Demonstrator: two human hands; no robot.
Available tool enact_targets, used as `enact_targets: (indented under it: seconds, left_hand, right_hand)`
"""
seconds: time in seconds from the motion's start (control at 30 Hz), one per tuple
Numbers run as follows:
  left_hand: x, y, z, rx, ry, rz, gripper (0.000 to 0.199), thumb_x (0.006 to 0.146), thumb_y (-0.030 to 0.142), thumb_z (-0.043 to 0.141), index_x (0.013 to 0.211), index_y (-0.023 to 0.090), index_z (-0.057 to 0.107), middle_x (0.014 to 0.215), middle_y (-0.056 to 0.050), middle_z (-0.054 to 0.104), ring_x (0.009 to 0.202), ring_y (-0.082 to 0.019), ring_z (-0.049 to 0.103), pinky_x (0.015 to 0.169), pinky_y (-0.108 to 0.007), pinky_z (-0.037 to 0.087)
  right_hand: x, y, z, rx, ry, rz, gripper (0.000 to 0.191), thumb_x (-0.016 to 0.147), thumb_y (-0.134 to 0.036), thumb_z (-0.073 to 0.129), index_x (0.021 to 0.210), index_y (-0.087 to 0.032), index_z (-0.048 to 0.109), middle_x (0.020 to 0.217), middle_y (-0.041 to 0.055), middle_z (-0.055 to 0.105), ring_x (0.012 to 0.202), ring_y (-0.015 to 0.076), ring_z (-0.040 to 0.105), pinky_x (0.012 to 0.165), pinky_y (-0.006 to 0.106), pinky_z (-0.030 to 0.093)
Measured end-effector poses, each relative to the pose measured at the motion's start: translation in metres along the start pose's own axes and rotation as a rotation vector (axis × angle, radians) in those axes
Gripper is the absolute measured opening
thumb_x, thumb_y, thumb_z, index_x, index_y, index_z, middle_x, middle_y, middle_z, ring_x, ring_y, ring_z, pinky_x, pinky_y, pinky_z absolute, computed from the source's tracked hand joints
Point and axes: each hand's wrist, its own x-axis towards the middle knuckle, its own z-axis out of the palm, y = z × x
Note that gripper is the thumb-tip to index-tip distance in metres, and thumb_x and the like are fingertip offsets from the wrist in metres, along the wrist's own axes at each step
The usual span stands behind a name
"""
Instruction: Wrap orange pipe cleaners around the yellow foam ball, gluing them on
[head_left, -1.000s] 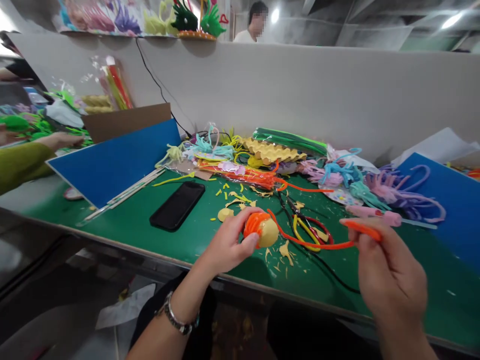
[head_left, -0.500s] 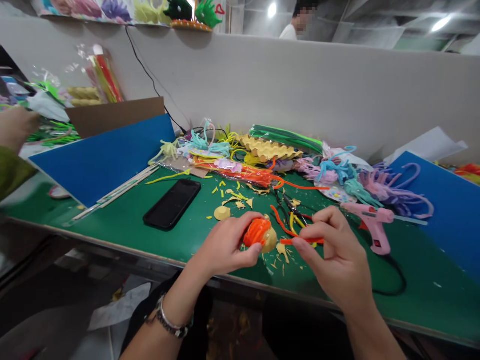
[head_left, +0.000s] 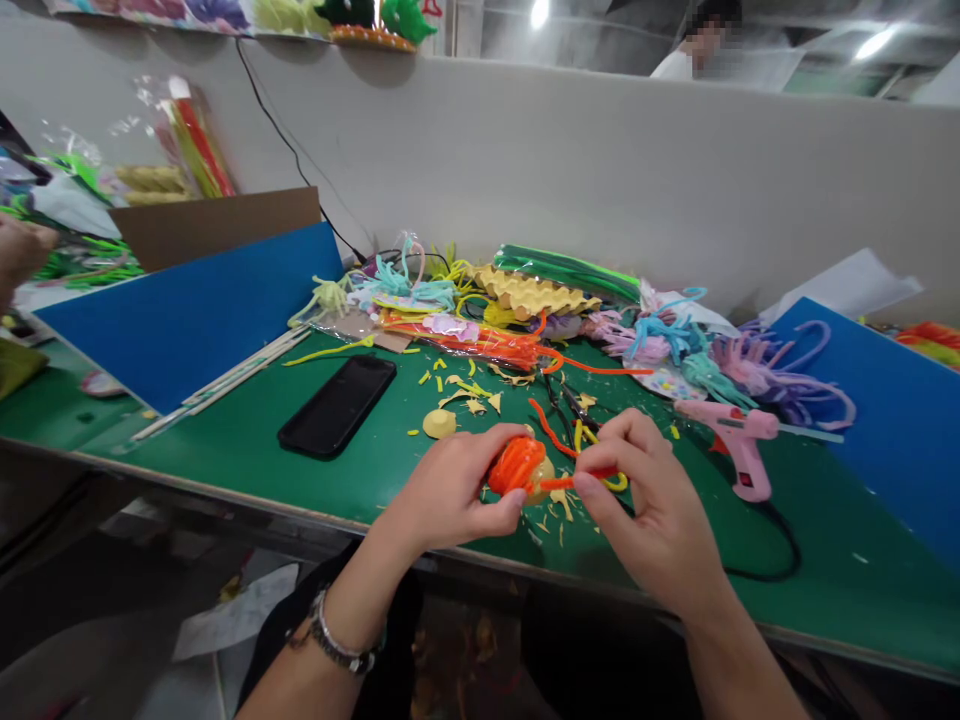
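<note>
Between the thumb and fingers of my left hand (head_left: 450, 490) is a small, rounded yellow egg-carton piece (head_left: 543, 474), its left part wrapped in orange pipe cleaner (head_left: 519, 464). My right hand (head_left: 667, 520) pinches an orange pipe cleaner strand (head_left: 558, 484), whose left end meets the yellow piece. Beyond the fingers, another orange pipe cleaner (head_left: 551, 428) lies by a yellow one and dark-handled tools, partly hidden. A loose yellow cup-shaped piece (head_left: 439, 424) rests left of the hands among yellow scraps. To the right lies a pink glue gun (head_left: 739, 440).
A black phone (head_left: 337, 405) lies on the green table (head_left: 225, 450) at left. Blue boards (head_left: 217, 310) stand at both sides. Bagged pipe cleaners (head_left: 465, 340) and an egg carton (head_left: 525, 290) line the wall. Another person's hand (head_left: 22, 245) shows at far left.
My right hand has moved left, bringing the orange strand from just apart to against the yellow piece. The view has shifted slightly. My left hand keeps its hold.
</note>
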Motion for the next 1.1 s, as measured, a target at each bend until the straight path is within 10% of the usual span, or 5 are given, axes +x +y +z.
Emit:
enact_targets:
  seconds: [1.1]
  left_hand:
    - [0.0007, 0.0011, 0.0027, 0.093, 0.01, 0.035, 0.049, 0.073, 0.039, 0.042, 0.111, 0.012, 0.056, 0.083, -0.009, 0.069, 0.067, -0.022, 0.062, 0.062, -0.032, 0.045]
  right_hand:
    - [0.0, 0.0099, 0.0017, -0.275, 0.045, -0.166, 0.013, 0.08, -0.028, 0.06, 0.071, -0.021, 0.055, 0.07, -0.0029, 0.045, 0.065, 0.0116, 0.047, 0.062, 0.03, 0.029]
